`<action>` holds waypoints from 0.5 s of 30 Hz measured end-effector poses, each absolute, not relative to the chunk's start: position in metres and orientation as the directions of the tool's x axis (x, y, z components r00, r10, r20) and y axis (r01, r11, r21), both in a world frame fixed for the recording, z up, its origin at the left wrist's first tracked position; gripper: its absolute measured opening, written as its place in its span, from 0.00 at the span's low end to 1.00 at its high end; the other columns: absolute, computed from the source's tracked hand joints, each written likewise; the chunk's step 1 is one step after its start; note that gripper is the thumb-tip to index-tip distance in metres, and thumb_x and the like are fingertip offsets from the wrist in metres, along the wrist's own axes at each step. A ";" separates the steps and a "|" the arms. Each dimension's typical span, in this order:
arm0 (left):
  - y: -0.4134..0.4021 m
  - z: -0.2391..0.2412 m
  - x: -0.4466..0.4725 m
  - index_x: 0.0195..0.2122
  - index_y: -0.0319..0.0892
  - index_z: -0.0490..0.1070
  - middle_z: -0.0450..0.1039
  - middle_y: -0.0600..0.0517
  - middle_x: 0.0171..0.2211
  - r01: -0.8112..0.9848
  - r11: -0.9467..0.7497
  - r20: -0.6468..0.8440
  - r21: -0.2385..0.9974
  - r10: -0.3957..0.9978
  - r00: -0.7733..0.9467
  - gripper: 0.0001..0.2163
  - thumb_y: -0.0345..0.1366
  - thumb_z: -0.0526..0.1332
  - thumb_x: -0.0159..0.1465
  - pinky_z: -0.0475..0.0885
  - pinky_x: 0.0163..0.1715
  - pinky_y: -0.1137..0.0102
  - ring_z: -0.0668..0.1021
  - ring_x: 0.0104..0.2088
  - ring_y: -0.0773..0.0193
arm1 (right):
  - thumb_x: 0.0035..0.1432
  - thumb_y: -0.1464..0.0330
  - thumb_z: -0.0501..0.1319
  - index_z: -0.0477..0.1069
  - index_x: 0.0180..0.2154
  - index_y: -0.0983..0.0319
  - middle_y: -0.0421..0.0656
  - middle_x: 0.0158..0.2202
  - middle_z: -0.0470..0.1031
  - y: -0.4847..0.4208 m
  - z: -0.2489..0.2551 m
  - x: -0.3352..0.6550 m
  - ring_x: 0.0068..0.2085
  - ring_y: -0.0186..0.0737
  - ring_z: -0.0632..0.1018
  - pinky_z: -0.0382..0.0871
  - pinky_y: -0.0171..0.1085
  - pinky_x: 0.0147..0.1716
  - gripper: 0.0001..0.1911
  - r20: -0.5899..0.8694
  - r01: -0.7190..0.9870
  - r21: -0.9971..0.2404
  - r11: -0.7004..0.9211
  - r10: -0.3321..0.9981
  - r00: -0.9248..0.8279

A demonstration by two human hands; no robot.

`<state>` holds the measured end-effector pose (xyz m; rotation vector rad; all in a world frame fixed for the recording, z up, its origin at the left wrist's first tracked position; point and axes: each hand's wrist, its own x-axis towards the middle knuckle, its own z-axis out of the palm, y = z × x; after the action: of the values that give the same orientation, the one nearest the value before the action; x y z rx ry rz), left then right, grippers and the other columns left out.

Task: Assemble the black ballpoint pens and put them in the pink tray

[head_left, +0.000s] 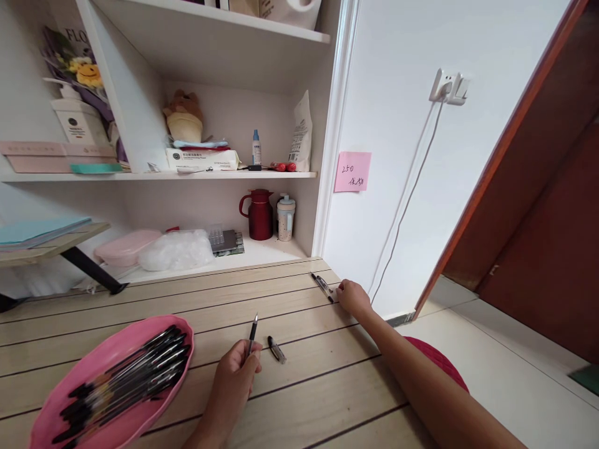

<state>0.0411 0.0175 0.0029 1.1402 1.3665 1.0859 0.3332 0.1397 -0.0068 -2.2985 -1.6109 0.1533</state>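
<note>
Striped tabletop point(299, 415): uncapped pen point(253, 329) in left hand point(236, 371), cap point(277, 350) just beside.

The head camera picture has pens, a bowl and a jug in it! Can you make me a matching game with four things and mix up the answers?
Things:
1. Bowl
2. Pen with a bare tip
3. Loose pen cap
4. Jug

Matches:
A. Lying on the table, just to the right of the left hand
B. Dark red, standing on the shelf
C. Pink, with a bunch of black-capped pens in it
D. Held in the left hand, pointing up and away

Right pairs: 1-C, 2-D, 3-A, 4-B
</note>
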 end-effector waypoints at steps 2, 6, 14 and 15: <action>0.017 0.003 0.041 0.31 0.40 0.67 0.62 0.59 0.19 0.089 0.149 -0.146 0.985 0.989 -0.038 0.12 0.42 0.56 0.51 0.49 0.11 0.79 0.57 0.12 0.76 | 0.55 0.69 0.50 0.70 0.36 0.63 0.50 0.38 0.74 0.140 -0.008 0.332 0.40 0.43 0.74 0.61 0.34 0.31 0.11 0.099 0.890 -0.341 -0.303 0.930 0.355; 0.018 0.002 0.040 0.31 0.40 0.67 0.62 0.59 0.19 0.088 0.143 -0.142 0.986 0.990 -0.022 0.12 0.43 0.56 0.51 0.49 0.11 0.79 0.57 0.12 0.76 | 0.54 0.72 0.50 0.70 0.36 0.63 0.50 0.38 0.74 0.139 -0.009 0.329 0.40 0.43 0.74 0.61 0.34 0.32 0.12 0.104 0.881 -0.369 -0.298 0.928 0.357; 0.018 0.001 0.040 0.28 0.41 0.65 0.63 0.58 0.20 0.062 0.122 -0.122 0.991 0.993 0.001 0.11 0.44 0.56 0.52 0.50 0.10 0.79 0.59 0.12 0.76 | 0.53 0.72 0.50 0.70 0.35 0.65 0.51 0.36 0.74 0.123 0.010 0.318 0.38 0.43 0.73 0.61 0.34 0.31 0.11 0.131 0.871 -0.433 -0.232 0.940 0.315; 0.018 0.001 0.040 0.27 0.41 0.65 0.63 0.58 0.20 0.048 0.121 -0.122 0.991 0.993 0.007 0.10 0.44 0.56 0.52 0.50 0.10 0.79 0.59 0.12 0.76 | 0.53 0.72 0.50 0.70 0.34 0.64 0.50 0.35 0.74 0.119 0.012 0.312 0.38 0.42 0.73 0.61 0.34 0.31 0.11 0.137 0.875 -0.438 -0.207 0.946 0.293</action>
<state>0.0397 0.0181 0.0007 1.1577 1.2919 1.0892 0.3117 0.1188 0.0124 -2.1347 -1.6272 0.2228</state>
